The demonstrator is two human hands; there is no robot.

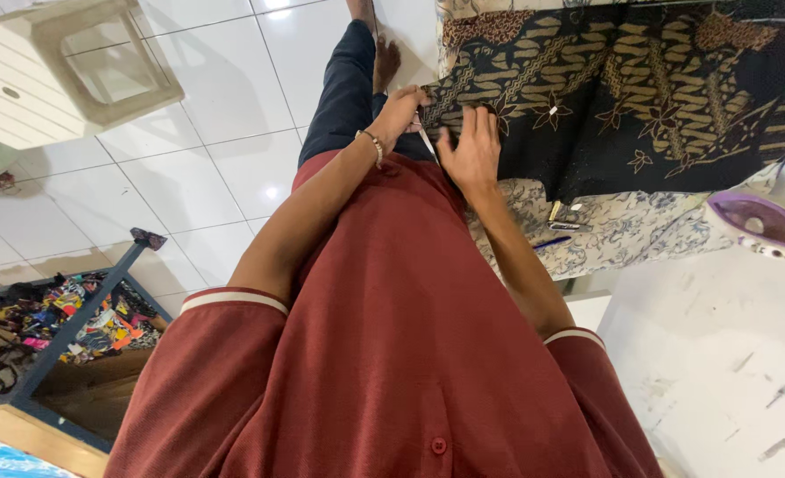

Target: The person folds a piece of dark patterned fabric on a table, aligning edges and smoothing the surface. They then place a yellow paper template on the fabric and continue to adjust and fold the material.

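Your left hand [401, 113] pinches the near left corner of the dark patterned cloth [623, 97], its grip closed on the edge. Your right hand [472, 150] lies flat on the cloth just beside it, fingers spread, holding nothing. The cloth is spread over the padded bench [623, 232], with the purple iron [761, 226] at its right end.
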